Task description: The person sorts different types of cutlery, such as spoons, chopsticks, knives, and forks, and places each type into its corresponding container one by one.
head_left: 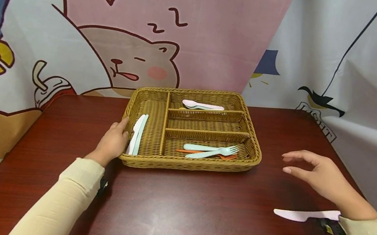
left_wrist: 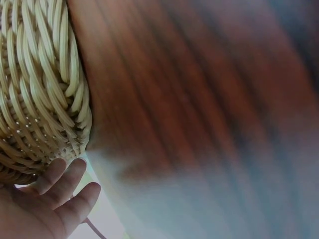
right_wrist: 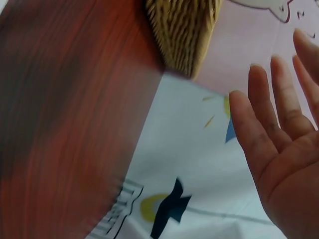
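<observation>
A woven tray basket (head_left: 185, 166) with several compartments sits on the table. My left hand (head_left: 112, 142) rests against its left side, with relaxed fingers (left_wrist: 70, 181) by the woven wall in the left wrist view. My right hand (head_left: 321, 174) hovers in the air right of the basket, fingers apart, holding nothing. Below it lies a pale pink plastic knife (head_left: 294, 215), its end next to the right sleeve. A pink knife (head_left: 138, 124) and a mint knife (head_left: 139, 136) lie in the left compartment. Mint forks (head_left: 214, 152) overlap orange cutlery (head_left: 228, 158) in the front compartment.
In the basket's back compartment are a pale pink spoon (head_left: 199, 105) and other cutlery beneath it. The middle compartment (head_left: 202, 125) shows its woven floor. A cartoon-printed cloth (head_left: 214, 37) hangs behind the dark red table (head_left: 174, 216).
</observation>
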`<state>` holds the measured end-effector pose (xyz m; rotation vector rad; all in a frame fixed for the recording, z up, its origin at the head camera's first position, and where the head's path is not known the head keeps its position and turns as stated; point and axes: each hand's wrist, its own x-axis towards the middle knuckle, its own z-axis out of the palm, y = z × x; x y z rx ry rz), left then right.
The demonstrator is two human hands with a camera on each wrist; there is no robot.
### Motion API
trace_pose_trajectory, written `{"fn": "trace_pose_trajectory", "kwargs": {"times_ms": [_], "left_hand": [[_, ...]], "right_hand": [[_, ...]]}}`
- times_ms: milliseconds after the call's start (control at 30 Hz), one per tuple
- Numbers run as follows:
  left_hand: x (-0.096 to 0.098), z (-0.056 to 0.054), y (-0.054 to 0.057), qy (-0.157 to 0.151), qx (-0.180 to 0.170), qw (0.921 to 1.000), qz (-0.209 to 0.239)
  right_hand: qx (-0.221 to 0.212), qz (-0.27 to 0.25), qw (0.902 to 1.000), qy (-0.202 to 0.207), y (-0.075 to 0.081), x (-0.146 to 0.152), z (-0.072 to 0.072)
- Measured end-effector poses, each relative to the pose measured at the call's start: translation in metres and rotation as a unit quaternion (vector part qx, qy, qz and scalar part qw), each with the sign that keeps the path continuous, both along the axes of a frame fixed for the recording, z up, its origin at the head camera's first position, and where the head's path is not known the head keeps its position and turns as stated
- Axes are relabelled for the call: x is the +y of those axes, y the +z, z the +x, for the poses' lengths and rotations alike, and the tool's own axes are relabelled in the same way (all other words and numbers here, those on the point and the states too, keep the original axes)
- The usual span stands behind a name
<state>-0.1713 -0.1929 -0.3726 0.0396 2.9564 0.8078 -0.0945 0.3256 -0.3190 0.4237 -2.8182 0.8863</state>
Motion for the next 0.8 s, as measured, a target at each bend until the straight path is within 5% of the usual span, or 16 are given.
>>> {"fn": "trace_pose_trajectory", "kwargs": {"times_ms": [800], "left_hand": [[0.002, 0.001, 0.001, 0.004, -0.008, 1.0, 0.001]], "right_hand": [[-0.101, 0.017, 0.9931, 0.056, -0.041, 0.076, 0.023]]}}
